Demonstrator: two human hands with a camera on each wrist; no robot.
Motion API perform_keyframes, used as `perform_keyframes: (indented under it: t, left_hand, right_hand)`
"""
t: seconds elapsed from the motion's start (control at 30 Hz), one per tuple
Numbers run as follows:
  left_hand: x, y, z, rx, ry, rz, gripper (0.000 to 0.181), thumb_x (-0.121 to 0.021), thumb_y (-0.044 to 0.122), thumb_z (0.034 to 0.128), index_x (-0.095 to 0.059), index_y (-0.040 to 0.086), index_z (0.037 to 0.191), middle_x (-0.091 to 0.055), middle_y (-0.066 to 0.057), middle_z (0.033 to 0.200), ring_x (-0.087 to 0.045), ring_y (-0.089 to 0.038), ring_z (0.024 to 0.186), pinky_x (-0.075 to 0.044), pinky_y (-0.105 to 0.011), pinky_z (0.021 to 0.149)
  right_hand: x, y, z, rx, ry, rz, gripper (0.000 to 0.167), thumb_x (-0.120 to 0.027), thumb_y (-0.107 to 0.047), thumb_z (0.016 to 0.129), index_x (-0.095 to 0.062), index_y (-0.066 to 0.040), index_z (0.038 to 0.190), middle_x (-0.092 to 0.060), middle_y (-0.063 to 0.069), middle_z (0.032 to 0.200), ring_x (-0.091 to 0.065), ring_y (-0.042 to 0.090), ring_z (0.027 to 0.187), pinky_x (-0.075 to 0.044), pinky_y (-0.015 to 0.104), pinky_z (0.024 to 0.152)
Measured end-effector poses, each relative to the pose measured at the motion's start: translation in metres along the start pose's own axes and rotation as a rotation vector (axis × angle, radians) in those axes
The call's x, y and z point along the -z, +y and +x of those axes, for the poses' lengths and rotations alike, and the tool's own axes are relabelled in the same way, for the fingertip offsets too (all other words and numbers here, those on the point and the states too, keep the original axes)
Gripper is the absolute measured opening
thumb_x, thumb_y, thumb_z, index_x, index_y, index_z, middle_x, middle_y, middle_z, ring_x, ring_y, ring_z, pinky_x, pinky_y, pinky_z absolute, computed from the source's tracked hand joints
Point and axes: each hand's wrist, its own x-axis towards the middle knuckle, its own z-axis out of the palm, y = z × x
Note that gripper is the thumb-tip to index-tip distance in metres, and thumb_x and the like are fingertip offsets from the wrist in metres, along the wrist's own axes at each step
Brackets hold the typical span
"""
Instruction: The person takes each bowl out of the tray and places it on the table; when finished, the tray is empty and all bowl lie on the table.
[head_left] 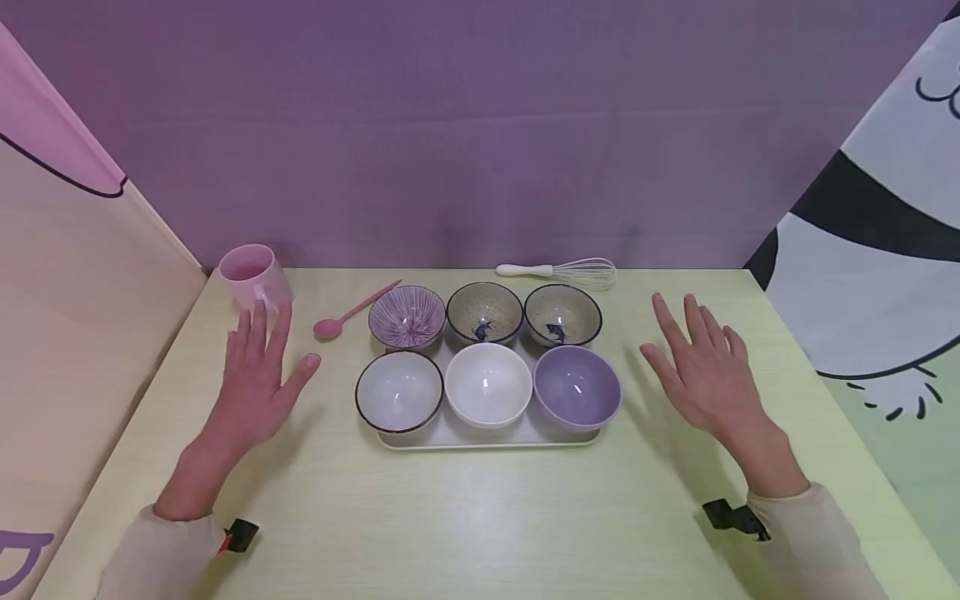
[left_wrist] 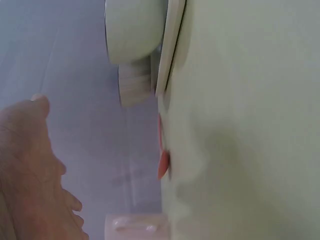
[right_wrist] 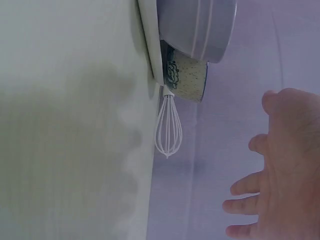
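A person's left grip (head_left: pixel 253 383) and right grip (head_left: pixel 705 377), both bare hands, hover with fingers extended and thumbs spread above a pale wood-look worktop (head_left: pixel 487 517), holding nothing. Nearest the left, a pink cylindrical mug (head_left: pixel 255 277), apparently ceramic, stands left of centre at mid-frame; nearest the right, a glossy lilac round bowl (head_left: pixel 577 387) sits right of centre, at the lower-right corner of a white rectangular tray (head_left: pixel 487 446). Both look stiff, fairly light, slick and breakable: the mug is best taken by its handle, the bowl by its rim. Behind hangs a purple fabric-like backdrop (head_left: pixel 450 125); cartoon-printed panels (head_left: pixel 885 296) flank the frame.
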Motion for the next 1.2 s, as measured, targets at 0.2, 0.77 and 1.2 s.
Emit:
perform_keyframes:
  t: [0.2, 0.77, 1.2]
  left_hand:
    - [-0.018, 0.017, -0.013, -0.015, 0.022, -0.133, 0.08, -0.056, 0.037, 0.1153, -0.017, 0.003, 0.177, -0.018, -0.033, 0.179, -0.013, -0.057, 0.166, -0.003, -0.07, 0.137]
    - [-0.063, 0.023, -0.034, 0.033, -0.031, -0.433, 0.091, -0.07, 0.031, 0.1099, -0.013, 0.016, 0.18, -0.033, -0.024, 0.178, -0.038, -0.047, 0.161, -0.003, -0.069, 0.137]
    - [-0.075, 0.036, -0.044, 0.09, -0.081, -0.424, 0.114, -0.095, 0.03, 0.0887, -0.024, 0.022, 0.177, -0.058, -0.023, 0.156, -0.052, -0.044, 0.151, -0.033, -0.076, 0.127]
  right_hand:
    - [-0.007, -0.004, 0.002, -0.006, 0.036, 0.064, 0.069, -0.037, -0.047, 0.12, -0.022, -0.013, 0.178, -0.031, 0.042, 0.17, -0.038, 0.063, 0.152, -0.034, 0.083, 0.113]
    - [-0.037, -0.011, 0.022, -0.002, 0.107, 0.45, 0.057, -0.047, -0.03, 0.12, -0.039, -0.008, 0.172, -0.07, 0.028, 0.136, -0.071, 0.047, 0.113, -0.056, 0.064, 0.095]
    - [-0.057, -0.004, 0.04, 0.008, -0.083, 0.638, 0.059, -0.044, -0.029, 0.122, -0.028, -0.015, 0.177, -0.073, 0.023, 0.129, -0.069, 0.034, 0.113, -0.053, 0.024, 0.092]
